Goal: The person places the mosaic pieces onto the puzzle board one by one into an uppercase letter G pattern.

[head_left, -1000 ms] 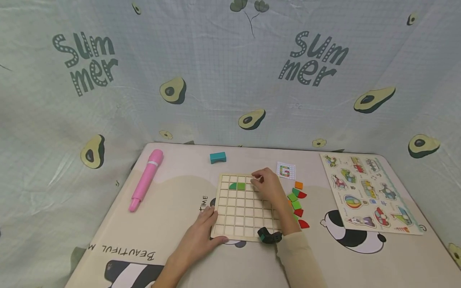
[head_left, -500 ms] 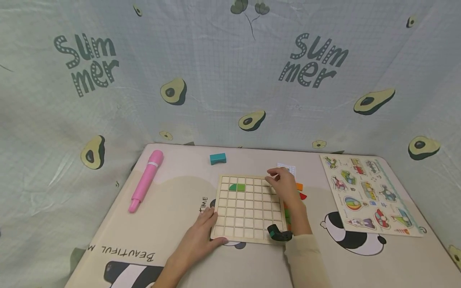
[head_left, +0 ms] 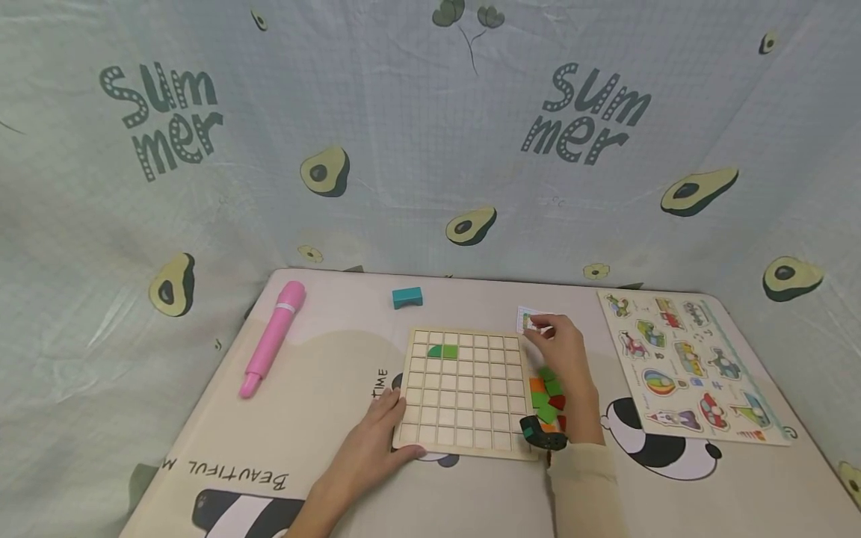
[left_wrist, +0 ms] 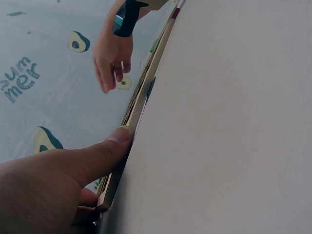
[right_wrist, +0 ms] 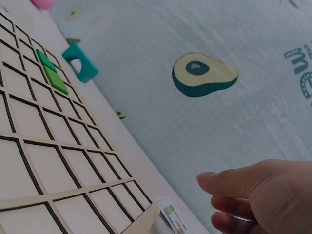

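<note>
A square wooden grid board [head_left: 474,391] lies on the table before me. Two green pieces sit in its upper left cells: a dark green rounded piece [head_left: 435,351] beside a lighter green square [head_left: 450,351]. My left hand [head_left: 368,437] holds the board's near left corner, thumb [left_wrist: 117,136] along the front edge, fingers at the left side. Over the board's far right corner hovers my right hand [head_left: 566,355], fingers loosely bent, nothing visible between them. It partly covers a small pattern card [head_left: 527,317]. Several coloured pieces [head_left: 548,396] lie along the board's right side, some hidden by the right arm.
A teal block [head_left: 406,297] stands behind the board. On the left lies a pink pen-shaped object [head_left: 272,340]. A picture puzzle board [head_left: 693,366] occupies the right side. A printed curtain [head_left: 403,134] rises behind the table; a black wrist device [head_left: 543,435] sits at my right wrist.
My right hand has moved rightward from above the board's top row to its far right corner, partly over the card. The left hand and the two green pieces have stayed put.
</note>
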{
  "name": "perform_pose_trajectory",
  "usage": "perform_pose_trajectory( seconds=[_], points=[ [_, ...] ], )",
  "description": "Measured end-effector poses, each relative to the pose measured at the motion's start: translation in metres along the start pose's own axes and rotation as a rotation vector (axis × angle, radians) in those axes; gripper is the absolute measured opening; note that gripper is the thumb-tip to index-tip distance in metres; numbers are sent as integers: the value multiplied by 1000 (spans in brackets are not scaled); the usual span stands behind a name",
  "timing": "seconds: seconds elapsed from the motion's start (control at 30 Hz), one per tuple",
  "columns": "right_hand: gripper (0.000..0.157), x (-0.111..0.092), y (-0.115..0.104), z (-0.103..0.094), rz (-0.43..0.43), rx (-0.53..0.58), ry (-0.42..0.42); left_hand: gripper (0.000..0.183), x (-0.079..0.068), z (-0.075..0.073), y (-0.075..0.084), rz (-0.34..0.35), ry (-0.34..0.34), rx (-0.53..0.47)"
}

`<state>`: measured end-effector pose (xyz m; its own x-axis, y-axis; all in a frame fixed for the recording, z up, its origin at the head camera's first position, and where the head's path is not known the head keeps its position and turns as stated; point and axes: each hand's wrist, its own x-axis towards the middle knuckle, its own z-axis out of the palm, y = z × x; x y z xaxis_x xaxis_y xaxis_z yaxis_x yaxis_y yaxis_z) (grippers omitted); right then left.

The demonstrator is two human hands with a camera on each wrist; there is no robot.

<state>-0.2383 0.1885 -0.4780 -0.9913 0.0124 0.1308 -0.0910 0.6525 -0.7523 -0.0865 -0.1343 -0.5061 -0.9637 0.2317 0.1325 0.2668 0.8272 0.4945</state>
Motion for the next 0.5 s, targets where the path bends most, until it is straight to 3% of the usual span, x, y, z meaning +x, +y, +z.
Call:
perform_pose_trajectory(
  seconds=[0.27, 0.5],
  points=[
    [38, -1, 12, -14, 54, -6, 22, 82, 1, 0, 1, -34, -24, -11],
    [42, -2, 22, -22, 154, -21, 5, 83, 1, 1, 0, -35, -28, -3]
  ],
)
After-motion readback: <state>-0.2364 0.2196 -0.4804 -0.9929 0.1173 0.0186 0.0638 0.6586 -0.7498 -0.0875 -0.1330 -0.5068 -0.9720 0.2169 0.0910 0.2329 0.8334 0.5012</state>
